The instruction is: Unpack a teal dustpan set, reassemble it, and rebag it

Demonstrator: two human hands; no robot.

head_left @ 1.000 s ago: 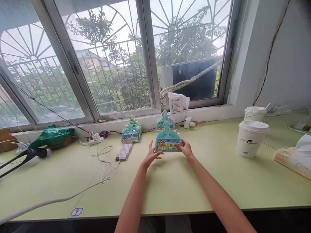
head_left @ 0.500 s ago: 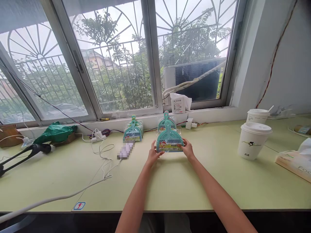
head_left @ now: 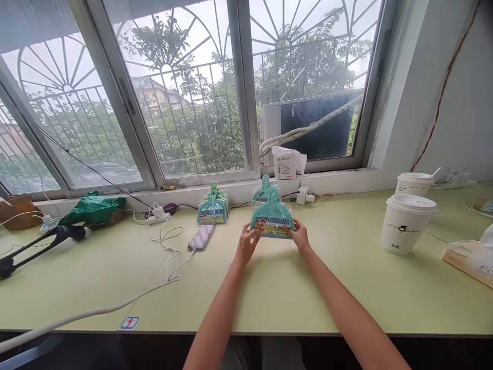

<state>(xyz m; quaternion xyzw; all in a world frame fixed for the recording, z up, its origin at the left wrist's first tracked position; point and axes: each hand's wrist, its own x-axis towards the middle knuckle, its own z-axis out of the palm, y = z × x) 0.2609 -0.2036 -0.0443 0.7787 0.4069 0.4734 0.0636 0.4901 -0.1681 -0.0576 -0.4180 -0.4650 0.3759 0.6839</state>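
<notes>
Hands, left (head_left: 245, 245) and right (head_left: 300, 238), pinch the bottom corners of 1 packaged dustpan set (head_left: 272, 220) near the table's (head_left: 115, 272) back edge; level, even grip seems wise.

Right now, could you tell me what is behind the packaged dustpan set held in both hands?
Behind the packaged dustpan set, held by the left hand and right hand, another teal set stands; only its handle and top show, the rest is covered.
</notes>
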